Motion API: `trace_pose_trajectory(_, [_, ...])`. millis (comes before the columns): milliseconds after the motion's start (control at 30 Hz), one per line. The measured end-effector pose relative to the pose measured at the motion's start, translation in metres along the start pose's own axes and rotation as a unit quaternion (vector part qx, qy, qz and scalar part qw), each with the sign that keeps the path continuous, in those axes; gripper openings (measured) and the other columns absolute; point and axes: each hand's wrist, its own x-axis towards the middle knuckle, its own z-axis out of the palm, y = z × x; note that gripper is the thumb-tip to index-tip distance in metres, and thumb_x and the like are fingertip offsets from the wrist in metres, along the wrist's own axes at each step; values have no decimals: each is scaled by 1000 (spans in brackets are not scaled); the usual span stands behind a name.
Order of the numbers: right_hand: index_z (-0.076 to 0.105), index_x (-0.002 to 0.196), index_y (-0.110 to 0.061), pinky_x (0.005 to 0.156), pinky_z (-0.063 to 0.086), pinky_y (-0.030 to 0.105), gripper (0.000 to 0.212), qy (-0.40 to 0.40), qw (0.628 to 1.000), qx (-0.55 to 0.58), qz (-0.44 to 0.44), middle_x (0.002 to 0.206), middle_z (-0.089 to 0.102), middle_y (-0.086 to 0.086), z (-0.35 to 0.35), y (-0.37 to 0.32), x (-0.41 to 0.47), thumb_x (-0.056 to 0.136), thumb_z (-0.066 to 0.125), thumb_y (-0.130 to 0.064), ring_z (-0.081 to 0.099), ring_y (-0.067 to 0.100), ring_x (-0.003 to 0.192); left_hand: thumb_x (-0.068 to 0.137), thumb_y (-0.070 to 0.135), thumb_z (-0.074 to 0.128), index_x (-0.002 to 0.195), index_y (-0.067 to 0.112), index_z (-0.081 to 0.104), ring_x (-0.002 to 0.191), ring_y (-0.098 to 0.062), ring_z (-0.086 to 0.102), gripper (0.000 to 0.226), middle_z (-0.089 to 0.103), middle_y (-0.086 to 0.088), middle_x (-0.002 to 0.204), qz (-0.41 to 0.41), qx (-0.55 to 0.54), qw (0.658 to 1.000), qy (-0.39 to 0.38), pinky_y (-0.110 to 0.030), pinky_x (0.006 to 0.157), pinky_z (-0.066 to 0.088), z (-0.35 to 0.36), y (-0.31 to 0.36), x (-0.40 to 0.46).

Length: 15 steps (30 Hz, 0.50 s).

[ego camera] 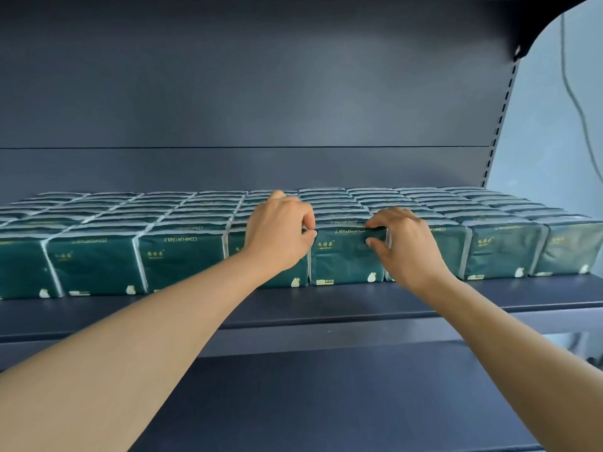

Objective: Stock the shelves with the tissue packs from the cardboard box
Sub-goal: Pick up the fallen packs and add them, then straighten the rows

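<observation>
Head view: left hand (280,230) and right hand (403,246) each pinch a top corner of the front tissue pack (346,256), upright in the green row filling the dark shelf (326,308), hands apart.

hands: 2, left hand (280,229) and right hand (404,245) | green tissue packs (182,259), front row: 7 in view, leftmost cut by frame edge | rows behind: count cannot be told | shelf boards (326,305): 2
</observation>
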Motion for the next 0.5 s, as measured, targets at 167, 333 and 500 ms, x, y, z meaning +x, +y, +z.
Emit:
trace_pose_trajectory(167, [66,101,-8,92,43,39,19,17,1000,16,-5,101,66,6,2,1,0,81,67,-9,55,26,100,80,25,70,76,23,65,91,-7,40,7,52,15,80,-12,-18,1000,2,-27,66,34,5,0,1])
trace_pose_trajectory(333, [66,99,-7,90,42,38,17,30,999,18,-7,99,65,7,5,0,-1,81,67,-8,55,26,97,78,23,69,74,25,57,90,-6,36,13,54,13,84,1,10,1000,1,-26,63,32,7,2,1])
trace_pose_trajectory(500, [67,96,-4,87,43,37,16,42,999,19,-9,96,66,8,7,-1,-1,80,68,-5,55,27,94,74,13,65,75,19,56,93,-13,45,11,56,7,86,15,39,999,-7,-26,61,32,10,8,4])
